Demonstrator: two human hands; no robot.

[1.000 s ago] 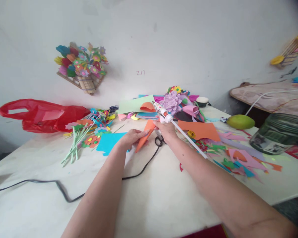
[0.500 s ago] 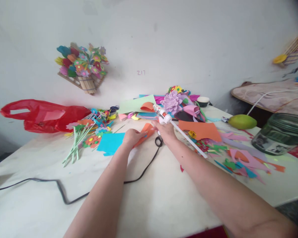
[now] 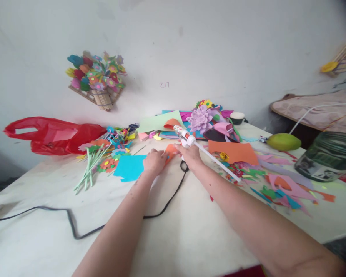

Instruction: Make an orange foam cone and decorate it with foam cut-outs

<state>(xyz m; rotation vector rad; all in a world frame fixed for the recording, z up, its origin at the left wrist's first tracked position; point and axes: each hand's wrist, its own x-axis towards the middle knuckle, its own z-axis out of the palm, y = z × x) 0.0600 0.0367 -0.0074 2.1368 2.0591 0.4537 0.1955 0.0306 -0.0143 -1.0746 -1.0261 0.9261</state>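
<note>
My left hand (image 3: pixel 155 162) is closed over a piece of orange craft foam (image 3: pixel 169 151), fingers pressed on it at the table top. In my right hand (image 3: pixel 191 156) is a white patterned hot glue gun (image 3: pixel 185 137), its long white glue stick (image 3: pixel 217 159) jutting back toward the right. The right fingertips reach the far end of the orange foam. Most of the gun's handle is hidden by the hand. Beside my left hand lies a blue foam sheet (image 3: pixel 129 167) with a cut edge.
A black cord (image 3: pixel 164 209) crosses the table below my hands. Pale green stems (image 3: pixel 88 171) and foam flowers (image 3: pixel 107 164) lie left, near a red plastic bag (image 3: pixel 60 134). Foam scraps (image 3: pixel 285 190) and a glass jar (image 3: pixel 324 157) are at right; a purple flower (image 3: pixel 200 119) sits behind.
My left hand has turned and covers more of the orange foam. The glue gun has shifted slightly left and down with my right hand. The whole view has moved a little.
</note>
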